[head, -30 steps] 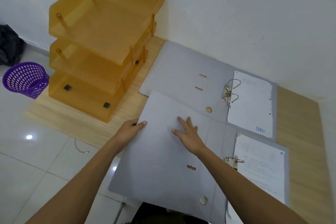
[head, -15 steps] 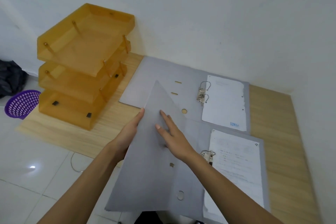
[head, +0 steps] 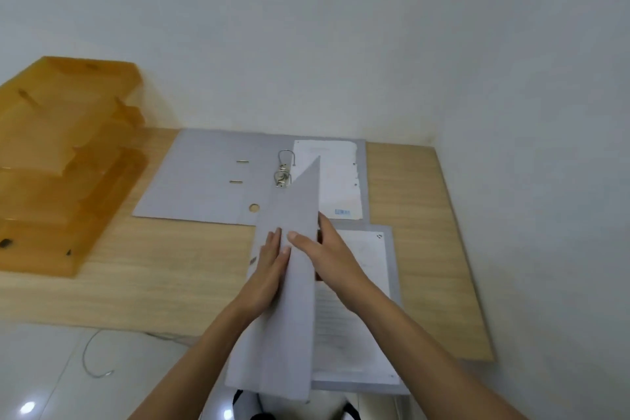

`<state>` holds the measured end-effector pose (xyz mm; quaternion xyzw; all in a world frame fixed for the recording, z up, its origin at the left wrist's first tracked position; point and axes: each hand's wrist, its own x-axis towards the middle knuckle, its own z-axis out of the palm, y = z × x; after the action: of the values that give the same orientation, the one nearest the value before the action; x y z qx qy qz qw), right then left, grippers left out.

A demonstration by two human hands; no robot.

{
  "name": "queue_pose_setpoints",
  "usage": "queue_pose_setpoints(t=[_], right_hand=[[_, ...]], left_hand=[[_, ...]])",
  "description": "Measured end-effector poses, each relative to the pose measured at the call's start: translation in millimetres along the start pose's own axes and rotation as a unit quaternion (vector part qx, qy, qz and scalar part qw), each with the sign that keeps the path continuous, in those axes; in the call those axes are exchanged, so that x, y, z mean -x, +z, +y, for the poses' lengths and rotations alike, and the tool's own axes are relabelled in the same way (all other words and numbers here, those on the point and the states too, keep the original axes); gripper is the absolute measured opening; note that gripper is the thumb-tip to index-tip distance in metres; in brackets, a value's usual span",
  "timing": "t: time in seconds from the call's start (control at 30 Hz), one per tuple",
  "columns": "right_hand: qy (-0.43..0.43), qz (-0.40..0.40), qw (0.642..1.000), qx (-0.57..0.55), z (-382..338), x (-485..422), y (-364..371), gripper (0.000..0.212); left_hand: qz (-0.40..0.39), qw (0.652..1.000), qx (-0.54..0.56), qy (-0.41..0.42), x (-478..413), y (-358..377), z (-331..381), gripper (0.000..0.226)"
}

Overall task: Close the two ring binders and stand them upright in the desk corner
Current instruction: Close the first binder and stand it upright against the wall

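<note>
Two grey ring binders lie on the wooden desk (head: 416, 249). The far binder (head: 204, 181) lies fully open against the wall, its metal rings (head: 284, 170) up and white paper (head: 341, 181) on its right half. The near binder (head: 392, 283) is half closed: its front cover (head: 293, 283) stands nearly vertical above its paper (head: 354, 317). My left hand (head: 269, 266) presses on the cover's outer left face. My right hand (head: 324, 249) holds the cover from the right, thumb over its top edge. The near binder's rings are hidden behind the cover.
An orange three-tier paper tray (head: 61, 164) stands at the desk's left. The walls meet at the desk's far right corner (head: 433, 143). A thin wire (head: 92, 358) lies on the white tiled floor below the desk's front edge.
The near binder's cover has swung up from flat on the left to nearly vertical. Both hands moved right with it. The view has tilted up and shifted right.
</note>
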<state>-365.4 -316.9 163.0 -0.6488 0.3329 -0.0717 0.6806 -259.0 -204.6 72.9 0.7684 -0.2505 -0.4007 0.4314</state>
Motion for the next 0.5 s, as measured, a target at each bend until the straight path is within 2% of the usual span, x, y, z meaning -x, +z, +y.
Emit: queue_pose_setpoints(t=[0.1, 0.2, 0.33, 0.43, 0.5], right_hand=[[0.015, 0.086, 0.995, 0.046, 20, 1, -38, 0.049], [0.04, 0.129, 0.988, 0.078, 50, 3, -69, 0.049], [0.071, 0.175, 0.979, 0.077, 95, 3, -100, 0.053], [0.104, 0.201, 0.969, 0.094, 124, 6, -117, 0.057], [0.132, 0.198, 0.963, 0.126, 137, 7, -122, 0.066]], left_hand=[[0.013, 0.993, -0.114, -0.04, 12, 16, -9, 0.071], [0.041, 0.987, -0.15, -0.042, 10, 26, -30, 0.076], [0.072, 0.989, -0.12, -0.044, 15, 33, -43, 0.086], [0.081, 0.991, -0.069, -0.078, 20, 39, -45, 0.094], [0.08, 0.992, -0.049, -0.083, 24, 47, -44, 0.094]])
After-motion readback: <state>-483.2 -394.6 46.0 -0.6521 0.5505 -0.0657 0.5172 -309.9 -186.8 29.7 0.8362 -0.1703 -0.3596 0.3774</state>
